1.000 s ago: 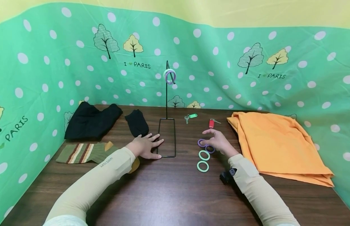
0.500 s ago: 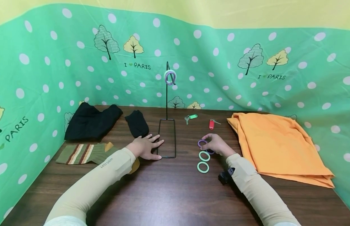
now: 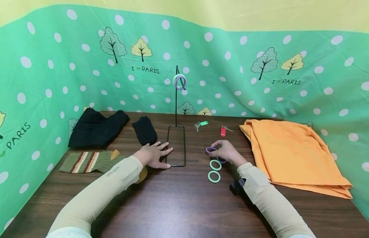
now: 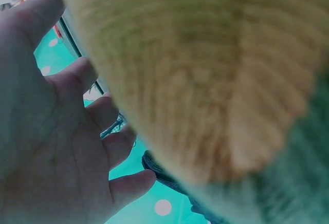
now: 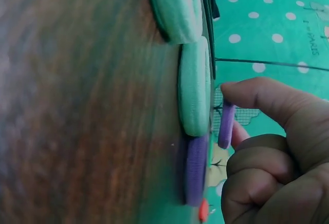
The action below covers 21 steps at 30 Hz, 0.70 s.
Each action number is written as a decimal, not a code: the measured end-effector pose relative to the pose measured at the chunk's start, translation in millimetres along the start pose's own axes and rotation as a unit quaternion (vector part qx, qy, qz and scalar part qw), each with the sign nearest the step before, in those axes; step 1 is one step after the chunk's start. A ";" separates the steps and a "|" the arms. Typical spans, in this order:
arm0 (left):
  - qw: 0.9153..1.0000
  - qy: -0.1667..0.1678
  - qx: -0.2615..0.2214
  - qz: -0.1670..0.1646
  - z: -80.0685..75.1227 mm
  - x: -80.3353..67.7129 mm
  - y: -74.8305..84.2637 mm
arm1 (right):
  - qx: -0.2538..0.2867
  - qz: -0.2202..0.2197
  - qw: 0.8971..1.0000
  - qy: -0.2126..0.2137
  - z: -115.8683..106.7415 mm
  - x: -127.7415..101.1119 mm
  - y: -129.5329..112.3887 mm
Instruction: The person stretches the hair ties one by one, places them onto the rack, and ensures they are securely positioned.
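From the head view, the right hand point(image 3: 226, 152) pinches one purple hair ring point(image 3: 210, 150) between thumb and fingertips, lifted just off the dark wooden table point(image 3: 178, 201) right of the wire stand's base. A second purple ring point(image 3: 221, 160) lies on the table, mostly hidden under that hand. Two green rings lie in a row toward the person: the nearer-to-hand green ring point(image 3: 215, 164) and the front green ring point(image 3: 213, 176). That makes four rings on or just above the table. Two more rings point(image 3: 179, 81), one pale green and one purple, hang on the hook of the black wire stand point(image 3: 176, 145). The left hand point(image 3: 153, 154) lies flat with fingers spread, fingertips touching the left bar of the stand's rectangular base, grasping nothing. Behind the stand are two keys: one with a green tag point(image 3: 201, 124), one with a red tag point(image 3: 223, 131). An orange cloth point(image 3: 291, 152) is folded at the right. At the left are two black garments point(image 3: 96, 127) and a striped sock point(image 3: 86, 161).

In the left wrist view, a beige sleeve point(image 4: 205, 75) fills most of the frame; the open palm shows at left with fingers spread.

In the right wrist view, thumb and curled fingers point(image 5: 262, 180) clamp the raised purple ring, the other purple ring and both green ones flat on the wood beside it
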<state>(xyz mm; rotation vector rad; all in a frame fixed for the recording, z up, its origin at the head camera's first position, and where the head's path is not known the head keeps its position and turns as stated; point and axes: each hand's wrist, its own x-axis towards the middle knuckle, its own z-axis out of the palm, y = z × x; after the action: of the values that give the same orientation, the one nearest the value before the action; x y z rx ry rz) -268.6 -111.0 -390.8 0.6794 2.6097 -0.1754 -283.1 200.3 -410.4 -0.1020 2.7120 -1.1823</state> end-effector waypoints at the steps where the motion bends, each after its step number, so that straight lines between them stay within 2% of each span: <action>1: 1.000 0.000 0.001 0.001 0.2 0.2 0.1 | 0.000 -0.003 1.000 0.001 -0.1 -1.4 -2.2; 8: 1.000 -0.003 0.004 -0.002 -0.2 0.5 0.4 | 0.005 -0.043 0.999 -0.004 -2.6 -13.0 -28.4; 21: 1.000 -0.004 -0.002 -0.003 2.0 2.6 -0.4 | 0.015 -0.133 0.991 -0.012 -13.2 -47.9 -98.5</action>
<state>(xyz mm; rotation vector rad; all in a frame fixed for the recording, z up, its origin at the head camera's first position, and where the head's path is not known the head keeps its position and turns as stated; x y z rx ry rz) -270.1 -110.6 -393.7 0.6697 2.6047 -0.1750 -239.6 149.2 -322.9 -0.4831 2.7222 -1.2778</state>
